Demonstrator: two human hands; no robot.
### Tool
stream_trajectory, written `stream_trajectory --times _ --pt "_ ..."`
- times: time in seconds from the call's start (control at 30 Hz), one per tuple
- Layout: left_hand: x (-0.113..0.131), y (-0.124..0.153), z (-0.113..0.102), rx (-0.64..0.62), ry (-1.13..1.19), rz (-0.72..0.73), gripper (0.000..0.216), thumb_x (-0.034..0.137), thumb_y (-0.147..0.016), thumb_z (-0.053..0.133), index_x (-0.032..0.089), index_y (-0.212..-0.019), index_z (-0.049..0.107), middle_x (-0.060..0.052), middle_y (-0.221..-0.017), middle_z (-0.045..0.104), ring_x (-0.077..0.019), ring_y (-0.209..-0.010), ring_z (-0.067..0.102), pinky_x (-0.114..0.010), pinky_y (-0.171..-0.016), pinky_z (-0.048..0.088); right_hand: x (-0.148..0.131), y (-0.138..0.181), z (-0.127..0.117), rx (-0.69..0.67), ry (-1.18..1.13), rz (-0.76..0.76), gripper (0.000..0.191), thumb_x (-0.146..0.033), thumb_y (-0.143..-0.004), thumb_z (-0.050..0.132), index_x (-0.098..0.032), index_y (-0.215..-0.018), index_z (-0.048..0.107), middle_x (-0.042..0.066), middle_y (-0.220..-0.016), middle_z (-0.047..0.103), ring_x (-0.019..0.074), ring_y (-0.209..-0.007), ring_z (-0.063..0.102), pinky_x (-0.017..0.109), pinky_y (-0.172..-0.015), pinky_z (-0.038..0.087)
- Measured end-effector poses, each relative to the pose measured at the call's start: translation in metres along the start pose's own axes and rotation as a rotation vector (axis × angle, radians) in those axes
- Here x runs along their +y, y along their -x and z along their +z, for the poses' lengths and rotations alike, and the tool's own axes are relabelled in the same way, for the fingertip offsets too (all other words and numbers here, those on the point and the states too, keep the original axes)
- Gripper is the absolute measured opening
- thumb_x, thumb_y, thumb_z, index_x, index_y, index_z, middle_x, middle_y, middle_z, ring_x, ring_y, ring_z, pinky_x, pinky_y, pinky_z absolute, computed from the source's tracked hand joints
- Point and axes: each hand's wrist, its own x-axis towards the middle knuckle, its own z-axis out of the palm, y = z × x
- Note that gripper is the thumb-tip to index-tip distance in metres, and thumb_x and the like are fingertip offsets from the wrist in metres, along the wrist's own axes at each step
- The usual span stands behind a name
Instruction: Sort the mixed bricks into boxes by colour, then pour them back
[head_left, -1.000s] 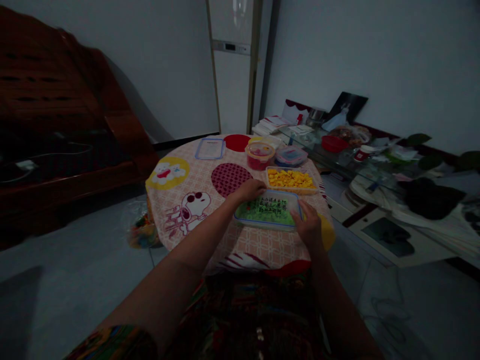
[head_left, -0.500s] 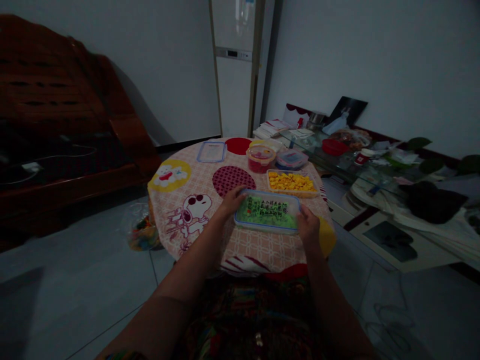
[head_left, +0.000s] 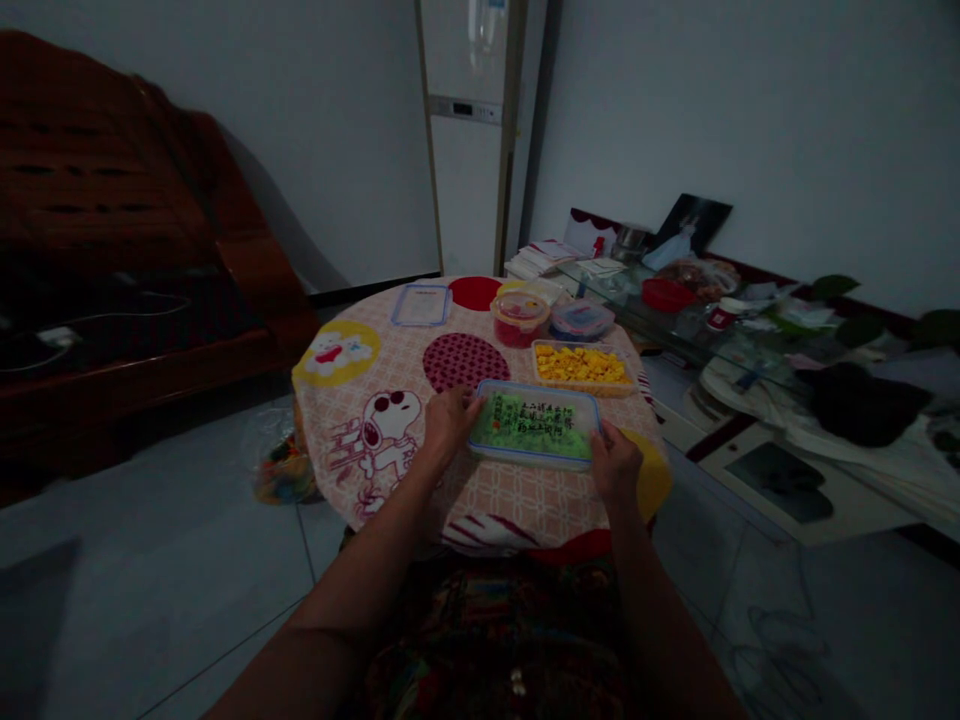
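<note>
A rectangular clear food container (head_left: pixel 534 425) with a blue-rimmed lid, dark lettering on top and green contents lies before me at the near side of the round table. My left hand (head_left: pixel 452 420) grips its left end, and my right hand (head_left: pixel 615 460) has hold of the right end, with fingers closed along the edge. Just beyond it stands an uncovered rectangular container (head_left: pixel 583 367) full of yellow pieces. A loose blue-rimmed lid (head_left: pixel 421 305) rests flat at the far left of the table.
A round tub (head_left: pixel 520 318) with red contents and a dark lidded container (head_left: pixel 582 320) sit at the back right on the patterned tablecloth (head_left: pixel 390 365). A cluttered glass-topped cabinet (head_left: pixel 622 285) runs along the right. On the left are a wooden bench (head_left: pixel 150 220) and a bag (head_left: pixel 285 465) on the floor.
My left hand has slid slightly down and left along the container's left end. The right hand stays at the other end, and the container has hardly moved.
</note>
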Motion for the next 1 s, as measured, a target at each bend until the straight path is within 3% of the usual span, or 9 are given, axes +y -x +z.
stream_trajectory --times 0.13,0.37,0.77,0.9,1.0 --pt "0.008 0.002 -0.001 0.023 -0.006 -0.028 0.037 0.041 -0.091 0.060 0.021 -0.119 0.072 -0.009 -0.103 0.078 -0.0247 -0.098 0.071 -0.030 -0.080 0.049 0.004 -0.001 0.001 0.004 -0.140 0.110 0.042 -0.045 -0.079 0.056 -0.012 -0.095 0.078 0.007 -0.077 0.074 0.0238 -0.076 0.066 0.031 -0.071 0.052" --pt "0.010 0.000 -0.004 -0.005 0.081 -0.074 0.039 0.038 -0.089 0.064 0.021 -0.124 0.071 -0.008 -0.108 0.078 -0.0234 -0.101 0.072 -0.029 -0.087 0.050 0.001 0.000 0.004 0.060 -0.418 0.306 0.058 -0.052 -0.069 0.065 -0.006 -0.104 0.077 0.016 -0.096 0.077 0.0291 -0.088 0.072 0.037 -0.075 0.058" --pt "0.012 -0.003 -0.008 -0.028 0.062 -0.039 0.036 0.033 -0.088 0.063 0.024 -0.120 0.075 -0.007 -0.104 0.079 -0.0231 -0.098 0.072 -0.027 -0.080 0.049 0.002 -0.001 0.007 0.076 -0.401 0.296 0.059 -0.051 -0.070 0.065 -0.006 -0.105 0.077 0.018 -0.099 0.077 0.0297 -0.090 0.073 0.040 -0.077 0.059" --pt "-0.007 -0.008 -0.006 -0.049 0.121 -0.007 0.035 0.032 -0.088 0.059 0.022 -0.116 0.077 -0.006 -0.099 0.080 -0.0216 -0.092 0.072 -0.026 -0.076 0.049 0.004 0.001 0.005 0.039 -0.390 0.252 0.060 -0.051 -0.072 0.063 -0.006 -0.109 0.077 0.019 -0.102 0.078 0.0303 -0.093 0.073 0.040 -0.078 0.059" --pt "-0.024 -0.011 -0.003 -0.107 0.212 -0.007 0.033 0.035 -0.089 0.052 0.020 -0.098 0.080 -0.003 -0.081 0.078 -0.0186 -0.077 0.071 -0.024 -0.067 0.048 0.010 0.001 0.004 0.050 -0.419 0.272 0.058 -0.050 -0.071 0.065 -0.008 -0.109 0.078 0.017 -0.103 0.078 0.0304 -0.094 0.073 0.041 -0.079 0.059"
